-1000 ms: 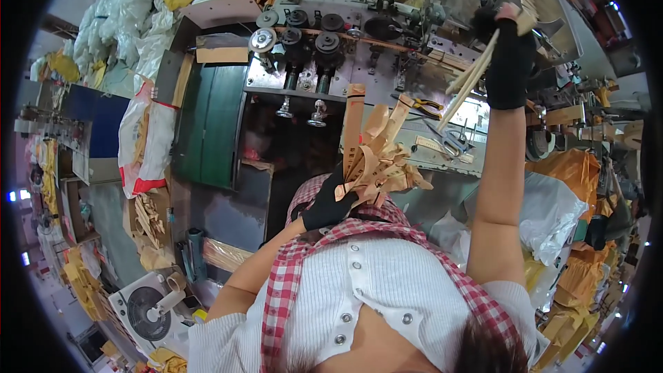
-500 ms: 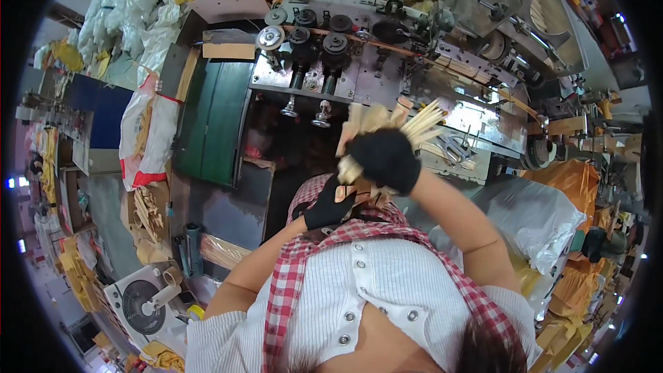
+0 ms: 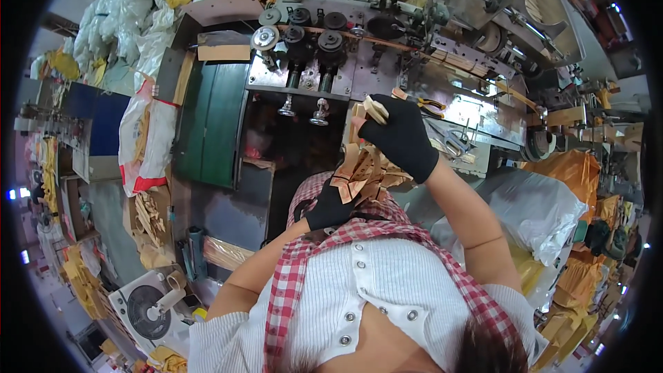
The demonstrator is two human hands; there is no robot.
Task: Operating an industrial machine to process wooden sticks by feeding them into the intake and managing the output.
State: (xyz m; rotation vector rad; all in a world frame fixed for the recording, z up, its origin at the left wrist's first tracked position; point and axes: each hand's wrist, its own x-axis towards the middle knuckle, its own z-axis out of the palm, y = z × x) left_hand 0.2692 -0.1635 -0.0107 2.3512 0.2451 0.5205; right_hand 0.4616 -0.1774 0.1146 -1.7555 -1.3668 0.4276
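My right hand (image 3: 404, 139), in a black glove, is closed round a bundle of pale wooden sticks (image 3: 375, 108). Only their ends show past the fingers. Lower and to the left, my left hand (image 3: 330, 208), also gloved with bare fingertips, holds a loose bunch of tan paper wrappers (image 3: 362, 171) with orange-pink printing. These crumpled wrappers stand up against my lap, just below the right hand, and hide some of the left fingers. A red-and-white checked apron (image 3: 376, 214) lies beneath both hands.
A metal machine (image 3: 331, 62) with rollers and knobs spans the front. On its ledge lie scissors (image 3: 452, 141) and yellow-handled pliers (image 3: 434, 105). At left are a green panel (image 3: 210, 124) and a white sack (image 3: 146, 138). A clear plastic bag (image 3: 525, 211) sits at right.
My right hand has moved slightly up and right, away from the left hand. The sticks no longer fan out behind it, and the paper wrappers in my left hand now show more fully.
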